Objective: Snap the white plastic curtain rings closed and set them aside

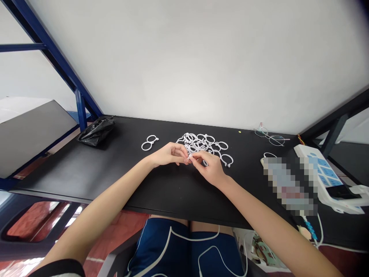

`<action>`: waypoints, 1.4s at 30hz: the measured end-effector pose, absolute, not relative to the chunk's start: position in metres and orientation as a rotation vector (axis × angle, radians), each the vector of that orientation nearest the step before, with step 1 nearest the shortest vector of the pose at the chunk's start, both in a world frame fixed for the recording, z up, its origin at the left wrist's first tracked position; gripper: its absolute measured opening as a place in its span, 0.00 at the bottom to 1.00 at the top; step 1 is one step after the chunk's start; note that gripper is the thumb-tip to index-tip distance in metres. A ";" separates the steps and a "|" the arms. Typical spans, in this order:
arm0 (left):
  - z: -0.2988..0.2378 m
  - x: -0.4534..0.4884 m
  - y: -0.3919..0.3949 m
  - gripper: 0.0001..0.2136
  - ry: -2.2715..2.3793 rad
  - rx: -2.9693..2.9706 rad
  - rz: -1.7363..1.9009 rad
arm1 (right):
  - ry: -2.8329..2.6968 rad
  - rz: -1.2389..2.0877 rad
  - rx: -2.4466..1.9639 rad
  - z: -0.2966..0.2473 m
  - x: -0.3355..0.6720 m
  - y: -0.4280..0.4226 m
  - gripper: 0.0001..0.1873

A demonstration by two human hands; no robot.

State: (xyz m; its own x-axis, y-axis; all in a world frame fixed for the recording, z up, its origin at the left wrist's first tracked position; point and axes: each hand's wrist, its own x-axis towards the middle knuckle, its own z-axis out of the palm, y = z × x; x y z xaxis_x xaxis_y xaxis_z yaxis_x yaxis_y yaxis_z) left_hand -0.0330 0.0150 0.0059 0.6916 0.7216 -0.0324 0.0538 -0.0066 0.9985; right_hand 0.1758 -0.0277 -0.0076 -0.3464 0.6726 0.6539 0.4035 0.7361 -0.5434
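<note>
A heap of white plastic rings (208, 145) lies on the black table (86, 169), toward its far side. My left hand (170, 154) and my right hand (209, 167) meet at the near edge of the heap, fingertips pinched together on one white ring (190, 157). Most of that ring is hidden by my fingers. Two joined white rings (149, 143) lie apart to the left of the heap.
A crumpled black plastic bag (96, 130) sits at the table's back left. Wire-framed glasses (272, 136) lie at the back right. A white and blue power strip (325, 175) and a blurred-out object (288, 184) occupy the right side. A blue metal frame (80, 107) stands at the left.
</note>
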 end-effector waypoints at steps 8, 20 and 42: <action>0.005 -0.034 0.015 0.13 0.673 1.500 0.591 | -1.986 0.354 -0.820 -0.007 0.175 -0.029 0.04; 0.007 -0.033 0.014 0.14 0.674 1.491 0.584 | -1.979 0.383 -0.813 -0.008 0.177 -0.027 0.02; 0.006 -0.031 0.013 0.14 0.678 1.502 0.579 | -2.023 0.409 -0.826 -0.008 0.176 -0.028 0.04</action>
